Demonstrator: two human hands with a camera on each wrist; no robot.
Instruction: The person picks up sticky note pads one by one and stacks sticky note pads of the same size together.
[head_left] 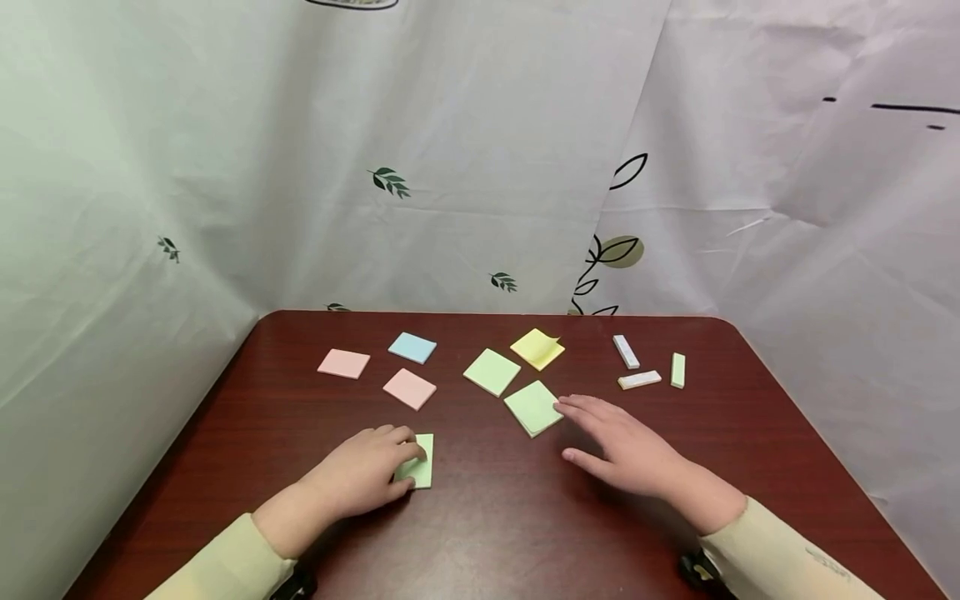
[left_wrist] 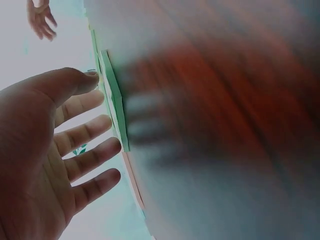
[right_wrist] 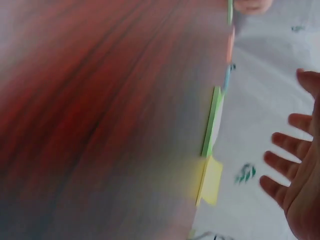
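A light green sticky note pad [head_left: 423, 463] lies on the table under the fingertips of my left hand [head_left: 367, 471]. In the head view the forefinger reaches over its top and the thumb is at its near edge. The left wrist view shows these fingers [left_wrist: 82, 131] loosely extended by the green pad [left_wrist: 115, 102]. My right hand [head_left: 628, 448] hovers above the table with its fingers spread, holding nothing. Its fingertips overlap the right corner of another green pad [head_left: 531, 408]; the right wrist view shows them apart from the pads.
Behind lie a third green pad [head_left: 491, 372], a yellow pad [head_left: 537, 348] with a lifted top sheet, a blue pad [head_left: 412, 347] and two pink pads [head_left: 343, 363]. Three narrow strips [head_left: 640, 380] lie at the back right. A patterned white curtain [head_left: 465, 167] hangs behind the table.
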